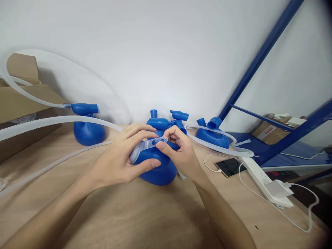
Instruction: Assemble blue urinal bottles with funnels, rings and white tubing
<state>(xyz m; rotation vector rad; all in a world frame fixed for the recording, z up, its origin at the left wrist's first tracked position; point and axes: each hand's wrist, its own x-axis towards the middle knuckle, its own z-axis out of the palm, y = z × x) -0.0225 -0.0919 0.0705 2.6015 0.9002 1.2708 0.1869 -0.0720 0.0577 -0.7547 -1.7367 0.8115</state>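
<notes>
A blue plastic urinal bottle (160,175) stands on the table in front of me. My left hand (121,157) curves round its neck, thumb on the near side and fingers over the top. A translucent cap (135,154) covers the mouth of that neck, partly hidden by the hand. From the cap a clear strap (149,144) with holes runs along the neck, and blue shows through the holes. Thumb and forefinger of my right hand (180,148) pinch the strap's far end. Both hands hide part of the bottle's top.
More blue urinal bottles stand at left (89,133) and right (212,138); blue necks (159,122) lie behind my hands. White tubing (62,120) crosses the left side. A cardboard box (33,93), phone (230,167), power strip (259,176) and blue shelf frame (259,62) surround the work area.
</notes>
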